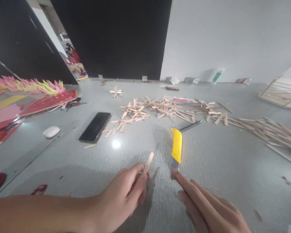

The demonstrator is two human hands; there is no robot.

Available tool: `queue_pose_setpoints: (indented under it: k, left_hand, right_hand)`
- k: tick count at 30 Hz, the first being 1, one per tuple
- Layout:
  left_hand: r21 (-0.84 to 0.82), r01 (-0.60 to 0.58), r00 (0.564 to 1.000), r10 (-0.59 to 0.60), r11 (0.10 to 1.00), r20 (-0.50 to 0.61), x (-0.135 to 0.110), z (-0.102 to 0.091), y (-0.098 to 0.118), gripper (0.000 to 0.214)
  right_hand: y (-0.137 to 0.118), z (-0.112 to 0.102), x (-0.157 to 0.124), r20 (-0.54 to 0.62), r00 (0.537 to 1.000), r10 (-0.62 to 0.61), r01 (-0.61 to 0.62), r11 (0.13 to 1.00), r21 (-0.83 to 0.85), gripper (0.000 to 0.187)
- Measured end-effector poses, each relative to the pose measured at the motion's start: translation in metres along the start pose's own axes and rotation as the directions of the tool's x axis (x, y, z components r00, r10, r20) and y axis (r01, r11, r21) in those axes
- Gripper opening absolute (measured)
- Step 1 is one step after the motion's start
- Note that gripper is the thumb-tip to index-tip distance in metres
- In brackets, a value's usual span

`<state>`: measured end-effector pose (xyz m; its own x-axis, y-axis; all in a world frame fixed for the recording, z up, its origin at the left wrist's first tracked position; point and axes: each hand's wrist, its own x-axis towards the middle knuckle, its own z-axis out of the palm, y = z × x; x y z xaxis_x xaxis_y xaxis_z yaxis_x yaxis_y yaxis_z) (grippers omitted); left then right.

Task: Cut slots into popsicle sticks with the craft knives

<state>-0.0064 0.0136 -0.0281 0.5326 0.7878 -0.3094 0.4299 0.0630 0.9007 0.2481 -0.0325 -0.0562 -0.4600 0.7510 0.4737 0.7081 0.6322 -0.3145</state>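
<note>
My left hand (129, 191) is closed around a wooden craft stick (149, 159), pinched between thumb and fingers with its rounded end pointing up and away. To its right, a yellow-handled cutter knife (177, 145) lies on the grey surface, its metal blade toward me. My right hand (206, 204) is stretched out low over the surface. Its index fingertip is at the end of the blade; whether it presses on it I cannot tell. Beyond the knife lies a dark pen (191, 126). Farther back spreads a loose pile of short craft sticks (165, 106).
A black phone (95, 127) and a white earbud-like case (51, 131) lie at left. Long wooden strips (269, 127) are heaped at right, near a wooden frame (285, 87). Pink and yellow paper pieces (29, 84) fill the far left. Dark and white panels stand behind.
</note>
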Motion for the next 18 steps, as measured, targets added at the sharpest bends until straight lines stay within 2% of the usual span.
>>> queue_pose_setpoints:
  k: [4,9,13,16,18]
  left_hand:
    - [-0.056,-0.008,1.000,0.008,0.998,-0.006,0.0019,0.0013,-0.0051,0.048]
    - [-0.071,-0.012,1.000,0.011,0.997,-0.015,0.0043,0.0024,-0.0048,0.047]
    - [-0.038,-0.017,1.000,0.016,0.999,-0.023,0.0050,0.0023,-0.0023,0.046]
    - [-0.023,-0.034,0.999,0.033,0.999,-0.031,0.0051,0.0018,-0.0003,0.047]
    - [-0.007,-0.048,0.998,0.048,0.999,-0.036,0.0051,0.0016,0.0006,0.049]
  right_hand:
    - [0.0032,0.0014,-0.0041,0.134,0.990,0.038,-0.056,0.989,0.138,0.071]
    - [0.0006,0.0053,0.0007,0.214,0.973,0.083,-0.143,0.948,0.285,0.065]
    - [-0.0006,0.0043,0.0027,0.129,0.990,0.063,-0.099,0.948,0.302,0.066]
    - [-0.0012,0.0006,-0.0011,0.052,0.998,0.023,-0.032,0.980,0.194,0.071]
    - [-0.0015,-0.0020,-0.0030,0.043,0.999,0.000,-0.006,0.993,0.119,0.070]
